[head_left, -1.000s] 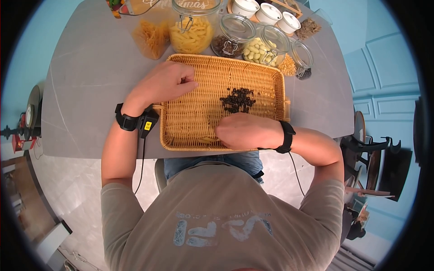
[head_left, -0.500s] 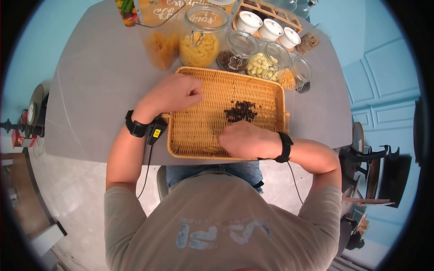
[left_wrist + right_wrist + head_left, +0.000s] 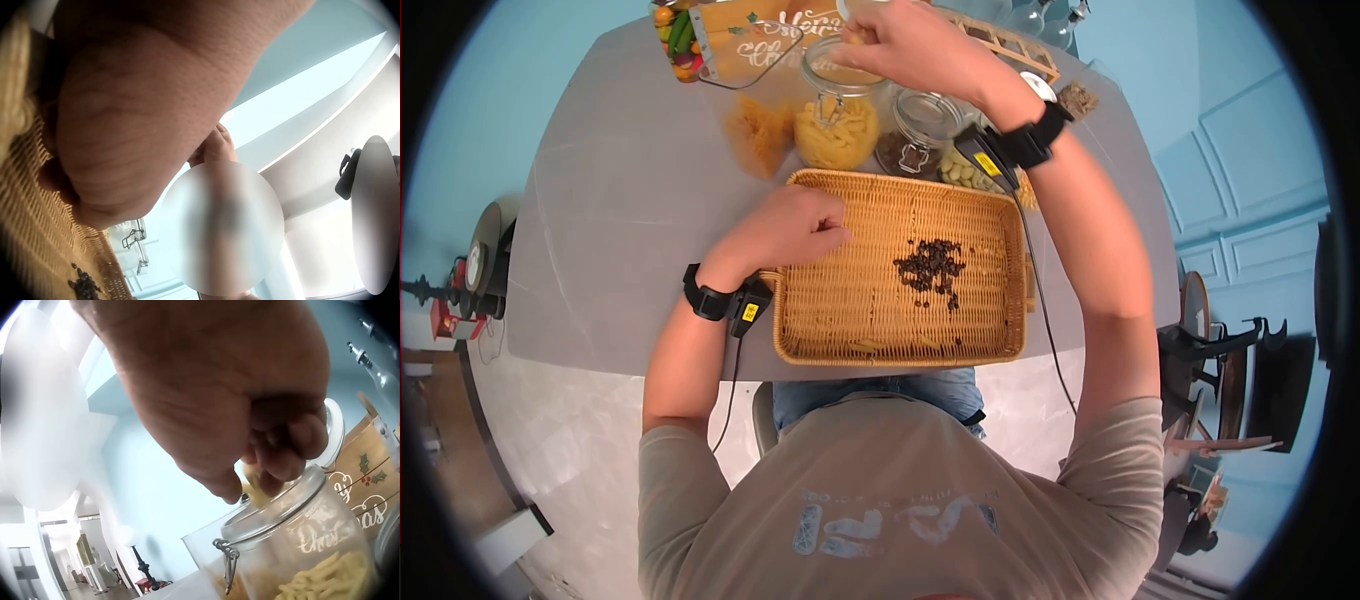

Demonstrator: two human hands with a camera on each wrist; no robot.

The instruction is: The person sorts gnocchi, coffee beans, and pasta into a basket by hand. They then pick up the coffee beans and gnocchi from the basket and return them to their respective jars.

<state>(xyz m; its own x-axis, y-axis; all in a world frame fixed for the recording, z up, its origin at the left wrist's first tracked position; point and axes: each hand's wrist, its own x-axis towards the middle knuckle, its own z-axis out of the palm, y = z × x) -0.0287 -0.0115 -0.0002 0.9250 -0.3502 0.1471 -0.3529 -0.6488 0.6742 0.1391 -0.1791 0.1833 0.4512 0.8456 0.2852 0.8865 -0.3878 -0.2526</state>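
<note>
Above the open mouth of a glass clip-top jar [image 3: 275, 519], my right hand [image 3: 920, 50] pinches a pale yellow pasta tube [image 3: 255, 485] between thumb and fingers. More penne [image 3: 835, 132] fills the lower part of that jar. My left hand [image 3: 790, 228] lies over the left side of the wicker basket [image 3: 840, 310], its fingers loosely curled inside, with nothing visible in them. A pile of dark beans [image 3: 932, 268] is spread on the right half of the basket floor. Some pasta tubes [image 3: 864, 347] lie along its front wall.
Behind the basket stand a container of orange-brown pasta [image 3: 760, 135], a jar of dark beans [image 3: 912, 150] and a jar of pale nuts [image 3: 967, 172], the last partly behind my right wrist. A wooden crate with white lettering [image 3: 750, 45] stands at the back.
My right hand has left the front of the basket and moved forward to the penne jar, carrying a pasta tube. The left hand has stayed at the basket's left side.
</note>
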